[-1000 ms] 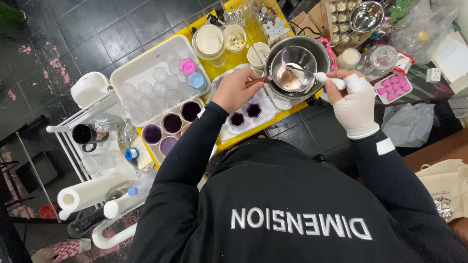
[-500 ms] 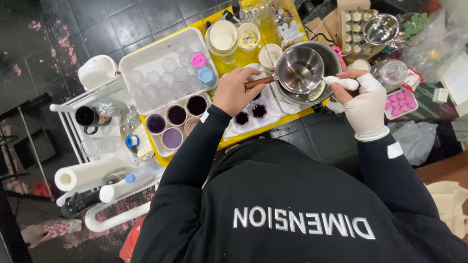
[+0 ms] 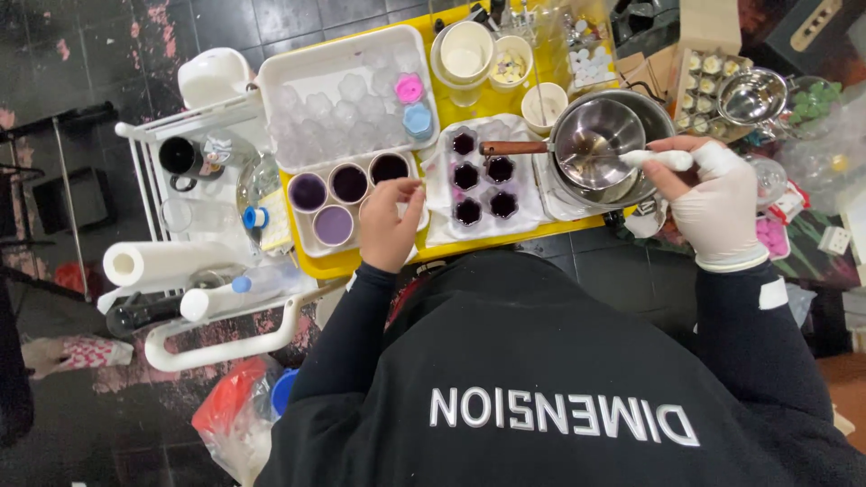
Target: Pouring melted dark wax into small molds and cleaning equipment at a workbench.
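Here, a white spatula (image 3: 657, 160) is gripped by the gloved right hand (image 3: 717, 203) and scraped inside a steel saucepan (image 3: 597, 142), while a cup (image 3: 390, 168) of purple liquid is touched by the bare left hand (image 3: 388, 225), its fingers loosely curled and clamped on nothing; a steady pour into the flower-shaped moulds (image 3: 483, 187) is judged the move called for.

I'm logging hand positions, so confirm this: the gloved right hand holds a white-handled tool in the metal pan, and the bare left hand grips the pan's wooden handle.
Not quite. The head view shows the left hand off the wooden handle, resting at the tray of purple-filled cups. The rest stands: the gloved right hand holds a white-handled tool in the metal pan.
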